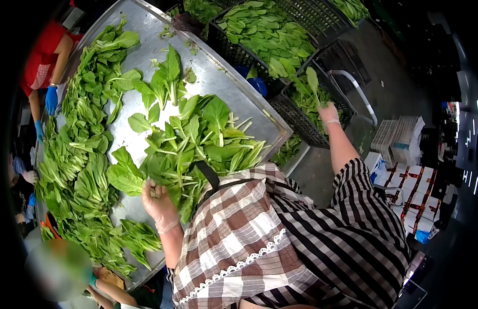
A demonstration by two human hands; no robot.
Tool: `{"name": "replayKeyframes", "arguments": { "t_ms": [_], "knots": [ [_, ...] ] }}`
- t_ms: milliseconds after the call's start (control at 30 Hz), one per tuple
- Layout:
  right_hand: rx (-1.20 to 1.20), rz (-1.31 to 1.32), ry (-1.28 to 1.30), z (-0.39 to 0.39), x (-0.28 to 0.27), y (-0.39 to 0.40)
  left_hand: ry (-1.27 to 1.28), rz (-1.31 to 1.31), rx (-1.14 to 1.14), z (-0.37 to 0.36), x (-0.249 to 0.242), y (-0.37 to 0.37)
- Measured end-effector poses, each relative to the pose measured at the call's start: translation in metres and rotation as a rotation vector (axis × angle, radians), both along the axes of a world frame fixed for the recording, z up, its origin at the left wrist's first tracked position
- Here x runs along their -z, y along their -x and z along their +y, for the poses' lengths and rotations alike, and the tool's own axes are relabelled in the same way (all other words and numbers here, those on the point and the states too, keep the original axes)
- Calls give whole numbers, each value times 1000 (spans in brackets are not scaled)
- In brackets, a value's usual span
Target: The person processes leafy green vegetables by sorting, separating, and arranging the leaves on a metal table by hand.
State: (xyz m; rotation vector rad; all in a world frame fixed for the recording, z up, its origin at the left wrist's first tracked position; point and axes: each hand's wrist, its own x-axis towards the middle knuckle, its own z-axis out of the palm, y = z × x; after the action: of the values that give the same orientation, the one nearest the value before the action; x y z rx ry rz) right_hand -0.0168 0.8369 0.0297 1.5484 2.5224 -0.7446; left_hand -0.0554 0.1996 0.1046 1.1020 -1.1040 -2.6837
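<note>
Metal table (228, 85) meets my checked apron (234, 226), which hides its near edge. My left hand (157, 205) is closed around the base of a leafy plant (125, 175) above the table, my grip covering its stems. My right hand (329, 114) grips greens (312, 82) at a black crate (303, 123); whether they touch the leaves below (301, 100), I cannot tell. Across the table, a person in red (43, 56) is partly cut off.

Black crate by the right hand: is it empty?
Not empty: leafy greens lie inside the black crate, near the right hand. How deep they go, I can't tell.
</note>
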Motion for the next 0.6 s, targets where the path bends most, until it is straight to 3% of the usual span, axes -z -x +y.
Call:
{"name": "replayKeyframes", "arguments": {
  "t_ms": [67, 133, 167, 267, 333, 400, 467, 533, 600],
  "knots": [
    [85, 403, 107, -6, 30, -4, 13, -4, 44, 13, -15, 2],
    [-27, 473, 82, -75, -19, 31, -32, 12, 148, 13, -15, 4],
    [-60, 664, 263, -102, -25, 52, -68, -20, 143, 14, -20, 6],
    [-340, 910, 415, -200, -43, 121, -146, -72, 96, 16, -20, 4],
    [-640, 899, 316, -267, -49, 158, -224, -1, 147, 7, -9, 1],
    [-859, 705, 336, -328, -66, 184, -221, 61, 134, 8, -14, -1],
    [-970, 278, 210, -370, -61, 216, -147, 129, 169, 7, -12, -5],
    [-1024, 41, 6, -400, -66, 233, -103, 156, 159, 16, -29, -6],
    [-948, 29, 27, -408, -53, 245, -80, 180, 169, 17, -32, -7]
  ]
}}
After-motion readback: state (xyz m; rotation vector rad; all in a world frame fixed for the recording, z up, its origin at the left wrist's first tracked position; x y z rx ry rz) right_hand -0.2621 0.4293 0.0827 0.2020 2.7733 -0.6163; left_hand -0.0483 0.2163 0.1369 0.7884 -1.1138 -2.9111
